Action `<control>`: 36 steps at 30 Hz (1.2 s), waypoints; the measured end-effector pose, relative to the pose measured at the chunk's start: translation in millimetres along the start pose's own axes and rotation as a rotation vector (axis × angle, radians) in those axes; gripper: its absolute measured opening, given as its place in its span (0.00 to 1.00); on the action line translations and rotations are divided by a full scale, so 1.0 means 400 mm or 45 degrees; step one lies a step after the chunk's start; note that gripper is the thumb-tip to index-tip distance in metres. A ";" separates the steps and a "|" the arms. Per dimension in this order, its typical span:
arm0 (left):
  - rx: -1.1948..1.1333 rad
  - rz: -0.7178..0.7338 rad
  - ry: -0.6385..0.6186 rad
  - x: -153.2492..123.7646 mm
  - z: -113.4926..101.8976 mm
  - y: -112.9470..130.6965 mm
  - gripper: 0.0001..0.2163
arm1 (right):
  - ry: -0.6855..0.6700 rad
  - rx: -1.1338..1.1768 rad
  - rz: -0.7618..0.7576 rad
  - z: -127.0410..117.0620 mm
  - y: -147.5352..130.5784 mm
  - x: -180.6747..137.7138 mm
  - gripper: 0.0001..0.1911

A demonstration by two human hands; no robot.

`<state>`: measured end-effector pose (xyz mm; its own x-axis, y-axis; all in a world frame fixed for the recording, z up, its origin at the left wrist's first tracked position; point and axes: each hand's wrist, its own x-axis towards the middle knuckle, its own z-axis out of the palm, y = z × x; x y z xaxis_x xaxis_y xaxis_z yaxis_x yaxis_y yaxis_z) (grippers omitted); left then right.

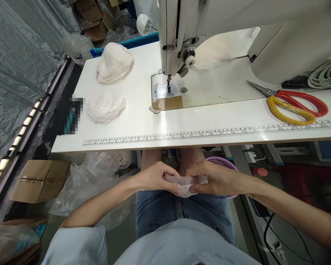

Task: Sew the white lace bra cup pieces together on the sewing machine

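Observation:
Over my lap, in front of the table edge, my left hand (161, 178) and my right hand (209, 176) pinch a small piece of white lace fabric (185, 189) from both sides. Thumbs lie on the near side, with the fingers partly hidden behind the cloth. A folded, sheer-looking strip runs along its upper edge between the hands. Ahead on the white table (132, 121) lie a lacy white fabric piece (107, 108) and, behind it, a stack of cream fabric pieces (115, 63) with reddish thread at the edge.
A sewing machine (176, 40) stands beyond my hands, its needle over the plate. Red-and-yellow scissors (295, 105) lie at the right near a coiled cable (327, 75). A printed ruler (182, 137) follows the front edge. Below are a purple basket (223, 161) and a cardboard box (40, 180).

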<state>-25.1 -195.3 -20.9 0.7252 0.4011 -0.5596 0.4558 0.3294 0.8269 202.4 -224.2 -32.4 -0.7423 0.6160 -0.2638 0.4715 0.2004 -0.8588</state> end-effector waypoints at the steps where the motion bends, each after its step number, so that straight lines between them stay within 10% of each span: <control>1: 0.002 -0.006 0.008 0.002 0.003 0.000 0.12 | -0.013 -0.010 0.017 -0.001 -0.004 0.001 0.09; 36: -0.143 -0.135 0.174 -0.017 -0.004 -0.020 0.14 | -0.189 0.391 0.000 -0.012 0.003 0.062 0.16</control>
<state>-34.6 -199.4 -23.8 0.5960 0.4685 -0.6521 0.4601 0.4663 0.7556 186.7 -205.0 -37.8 -0.8141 0.4939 -0.3055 0.3230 -0.0521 -0.9450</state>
